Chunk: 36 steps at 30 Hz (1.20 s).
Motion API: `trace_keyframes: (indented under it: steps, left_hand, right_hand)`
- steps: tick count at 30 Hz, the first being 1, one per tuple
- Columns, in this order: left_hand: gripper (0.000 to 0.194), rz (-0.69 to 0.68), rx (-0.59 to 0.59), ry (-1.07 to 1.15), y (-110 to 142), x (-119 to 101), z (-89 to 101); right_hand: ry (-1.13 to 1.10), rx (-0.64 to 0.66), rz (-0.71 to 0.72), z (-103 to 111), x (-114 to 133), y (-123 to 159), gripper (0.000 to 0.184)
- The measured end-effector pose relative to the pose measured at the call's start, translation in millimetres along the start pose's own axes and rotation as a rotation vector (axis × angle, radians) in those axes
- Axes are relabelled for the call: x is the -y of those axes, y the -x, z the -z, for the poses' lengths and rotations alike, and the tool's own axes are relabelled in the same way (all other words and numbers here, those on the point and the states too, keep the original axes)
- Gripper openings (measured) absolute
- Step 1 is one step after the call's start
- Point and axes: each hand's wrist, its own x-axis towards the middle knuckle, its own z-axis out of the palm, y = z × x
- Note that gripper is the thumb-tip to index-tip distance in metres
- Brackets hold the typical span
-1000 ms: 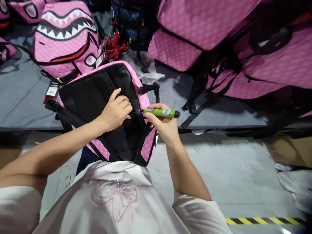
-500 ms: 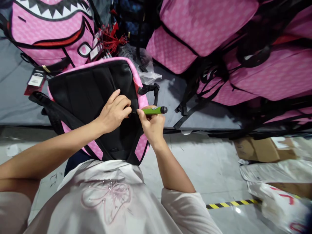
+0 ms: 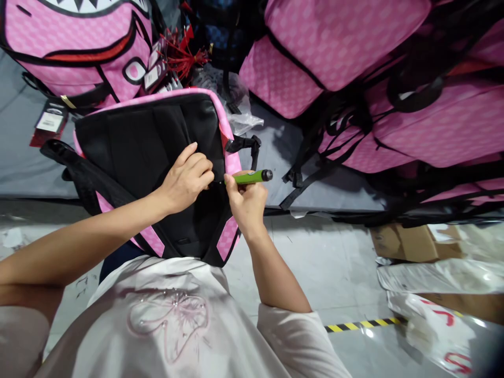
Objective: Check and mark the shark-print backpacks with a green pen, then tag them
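A pink backpack [image 3: 147,128] lies with its black padded back side up, partly against my body. My left hand [image 3: 188,176] rests on the black panel, its fingers bent and pinched together close to the right seam; what they grip is hidden. In my right hand [image 3: 248,199] is a green pen-like tool [image 3: 252,177] with a black end pointing right. Its tip points left toward my left fingertips, too small and dark to make out. A black shoulder strap [image 3: 84,173] trails off the bag's left side, and a black buckle strap [image 3: 248,143] sticks out at the right.
Another pink backpack [image 3: 74,42] with a toothy face stands behind, with hang tags [image 3: 50,122] and red cords [image 3: 187,55] beside it. More pink backpacks [image 3: 346,47] are piled at right on the grey table [image 3: 271,136]. Cardboard [image 3: 413,241] and plastic bags [image 3: 437,325] lie on the floor.
The view has shifted slightly. Both hands stay at the same spot on the bag, and the green tool is tilted a little more, its black end slightly higher.
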Motion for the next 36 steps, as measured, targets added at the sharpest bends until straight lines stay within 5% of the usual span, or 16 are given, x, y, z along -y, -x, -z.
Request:
trace_keyframes:
  steps: [36]
  left_hand:
    - [0.008, -0.027, 0.043, -0.074, -2.7, -2.6, 5.6]
  right_hand:
    - [-0.093, -0.006, -0.040, -1.1, -1.7, 1.1, 0.031]
